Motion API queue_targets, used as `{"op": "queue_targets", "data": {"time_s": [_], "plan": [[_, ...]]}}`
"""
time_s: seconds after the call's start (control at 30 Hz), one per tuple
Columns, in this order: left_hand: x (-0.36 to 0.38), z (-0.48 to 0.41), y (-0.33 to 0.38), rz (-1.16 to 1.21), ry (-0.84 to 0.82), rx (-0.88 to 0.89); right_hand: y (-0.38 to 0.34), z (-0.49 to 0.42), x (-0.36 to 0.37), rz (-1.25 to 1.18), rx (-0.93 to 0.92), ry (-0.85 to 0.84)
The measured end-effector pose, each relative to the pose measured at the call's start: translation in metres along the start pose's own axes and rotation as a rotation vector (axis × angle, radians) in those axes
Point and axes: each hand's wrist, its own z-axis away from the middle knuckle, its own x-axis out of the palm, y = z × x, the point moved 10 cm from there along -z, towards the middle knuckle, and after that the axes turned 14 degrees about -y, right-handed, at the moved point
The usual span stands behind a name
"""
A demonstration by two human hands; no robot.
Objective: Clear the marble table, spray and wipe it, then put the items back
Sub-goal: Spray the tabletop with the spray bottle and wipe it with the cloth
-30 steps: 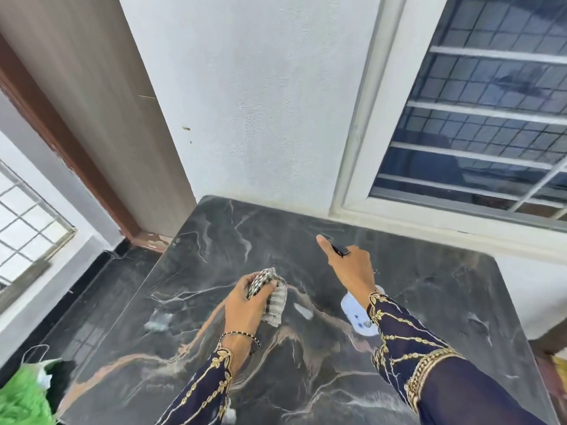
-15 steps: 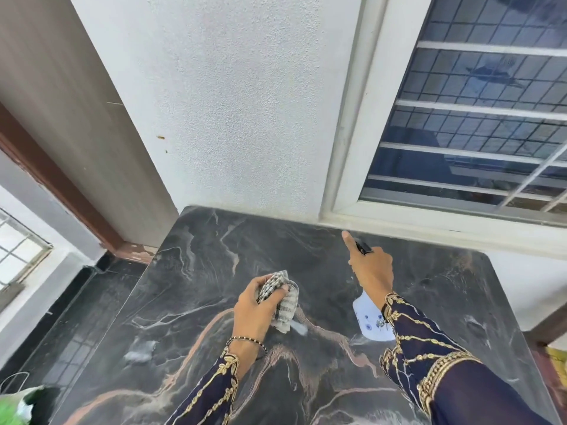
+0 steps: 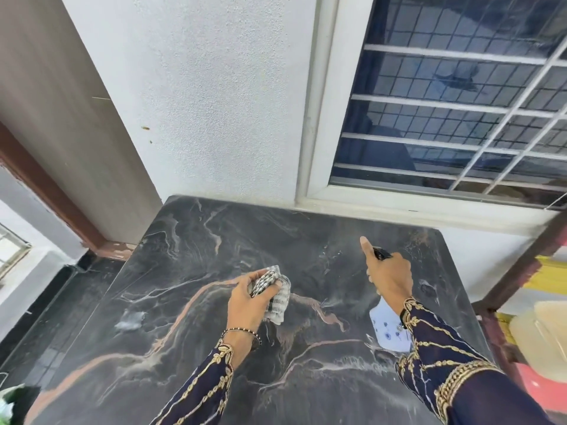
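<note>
**Cloth and bottle held over the marble**

Head view: the dark, veined table (image 3: 214,357) stands against a white wall (image 3: 221,102), its far right edge under a barred window (image 3: 454,111). The left hand (image 3: 247,303) is over the middle of the top, fingers and thumb curled round a bunched checked cloth (image 3: 277,297); whether the cloth's hanging end touches the marble cannot be told. The right hand (image 3: 389,276) is to its right, above the marble, gripping a spray bottle (image 3: 387,330). The bottle's pale body shows below the wrist and its black nozzle (image 3: 381,253) pokes out past the knuckles, with the index finger stretched straight forward beside it. A small wet patch (image 3: 130,319) lies on the left part of the top. Both sleeves are dark with gold embroidery.
</note>
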Motion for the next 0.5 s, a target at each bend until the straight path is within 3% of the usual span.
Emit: {"op": "queue_targets", "data": {"time_s": [0.23,0.5], "plan": [[-0.002,0.07,-0.017,-0.055,0.137,0.029,0.038,0.077,0.007,-0.103,-0.082,-0.182],[-0.007,0.142,-0.022,-0.184,0.191,0.079,0.081,0.143,0.02,0.142,-0.085,-0.209]]}}
